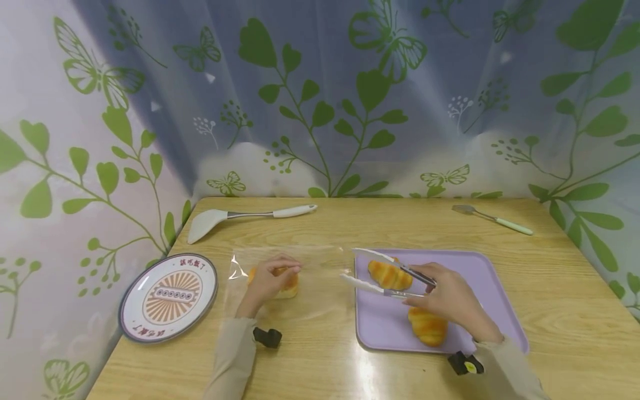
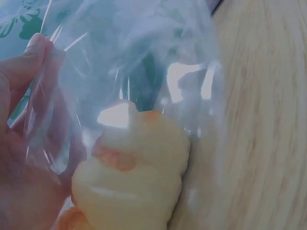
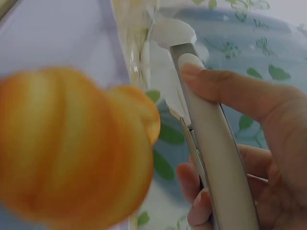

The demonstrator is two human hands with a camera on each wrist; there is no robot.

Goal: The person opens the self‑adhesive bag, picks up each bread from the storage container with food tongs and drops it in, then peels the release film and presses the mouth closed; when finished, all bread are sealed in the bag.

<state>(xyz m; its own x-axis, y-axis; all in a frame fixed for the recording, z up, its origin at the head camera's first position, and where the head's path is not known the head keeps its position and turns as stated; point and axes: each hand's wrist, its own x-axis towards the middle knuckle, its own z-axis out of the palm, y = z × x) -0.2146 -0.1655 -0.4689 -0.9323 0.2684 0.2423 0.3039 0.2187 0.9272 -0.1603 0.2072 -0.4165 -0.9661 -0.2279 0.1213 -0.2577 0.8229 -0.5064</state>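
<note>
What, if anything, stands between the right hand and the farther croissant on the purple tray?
Only the tongs: the right hand grips them, and in the head view their open arms reach past the farther croissant. Nothing else visible stands in the way.

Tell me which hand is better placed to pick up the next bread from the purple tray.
The right hand, I'd judge: it grips the tongs above the purple tray, near the upper bread in the head view. The left hand is off to the tray's left, pinching the clear bag.
</note>
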